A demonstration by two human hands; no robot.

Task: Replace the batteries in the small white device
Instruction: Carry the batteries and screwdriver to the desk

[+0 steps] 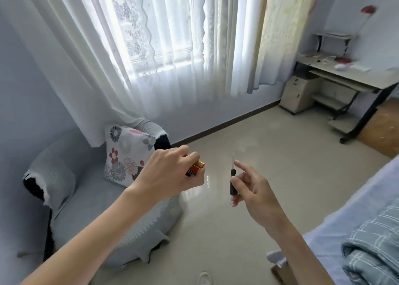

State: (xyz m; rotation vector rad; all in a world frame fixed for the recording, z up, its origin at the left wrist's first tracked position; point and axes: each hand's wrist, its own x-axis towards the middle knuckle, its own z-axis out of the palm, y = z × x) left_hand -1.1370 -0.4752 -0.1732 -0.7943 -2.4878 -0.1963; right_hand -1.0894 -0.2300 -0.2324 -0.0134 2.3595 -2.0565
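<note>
Your left fingers (192, 156) are curled round orange batteries (196, 167) just left of the frame's centre, the left hand (170, 172) knuckles-up. Your right hand (257, 190), right of centre, pinches a small black-handled screwdriver (233, 182) upright, tip up, with the index finger raised straight beside its shaft. The hands are near each other but apart.

Low at the right, a small white object (275, 257) lies beside your forearm; you cannot tell whether it is the device. A quilt (371, 252) fills the lower right and a grey sofa (86, 198) with a floral cushion (127, 153) sits at left. Beyond the glossy floor (259, 138) hang white curtains (162, 47). A desk (345, 75) stands at upper right.
</note>
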